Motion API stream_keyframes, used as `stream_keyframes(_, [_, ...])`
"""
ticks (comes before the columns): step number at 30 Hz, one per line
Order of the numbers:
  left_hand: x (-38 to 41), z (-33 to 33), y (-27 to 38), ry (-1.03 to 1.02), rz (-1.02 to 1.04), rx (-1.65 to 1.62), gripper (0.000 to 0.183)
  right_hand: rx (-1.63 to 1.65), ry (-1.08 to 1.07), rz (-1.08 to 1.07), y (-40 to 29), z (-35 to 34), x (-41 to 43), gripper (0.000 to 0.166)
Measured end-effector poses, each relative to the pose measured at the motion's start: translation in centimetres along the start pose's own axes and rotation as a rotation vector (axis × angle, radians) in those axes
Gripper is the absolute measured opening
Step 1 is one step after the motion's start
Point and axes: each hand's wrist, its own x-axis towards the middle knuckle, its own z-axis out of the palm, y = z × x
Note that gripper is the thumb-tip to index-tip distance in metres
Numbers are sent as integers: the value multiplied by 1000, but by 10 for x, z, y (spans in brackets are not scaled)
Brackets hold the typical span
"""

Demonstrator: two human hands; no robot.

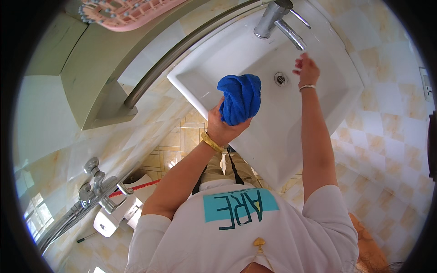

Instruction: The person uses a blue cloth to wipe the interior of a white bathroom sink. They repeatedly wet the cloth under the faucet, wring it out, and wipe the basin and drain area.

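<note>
My left hand (227,126) holds a bunched blue cloth (241,99) from below, over the left part of the white washbasin (266,136). A yellow bangle circles that wrist. My right hand (307,70), with a thin bracelet at the wrist, is just below the spout of the chrome faucet (290,34). Its fingers are bent and slightly blurred, and nothing shows in them. The round metal drain (281,79) lies between the two hands, nearer to the right one. No running water can be made out at the spout.
A metal rail (170,54) runs along a stone shelf (102,68) at the left, with a pink hairbrush (133,13) on top. Lower left are a chrome shower mixer (99,187) and its hose. A wall socket (426,85) is at the far right.
</note>
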Motion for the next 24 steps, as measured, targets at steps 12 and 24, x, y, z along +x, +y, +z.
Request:
stream_keyframes(12, [2,2,-4,61,63,52,46,-378,-271,-257,-144,20,-3,26])
stream_keyframes(24, [0,-1,-2,28,55,52,54,-28,-343,-393,-163,32,-3,27])
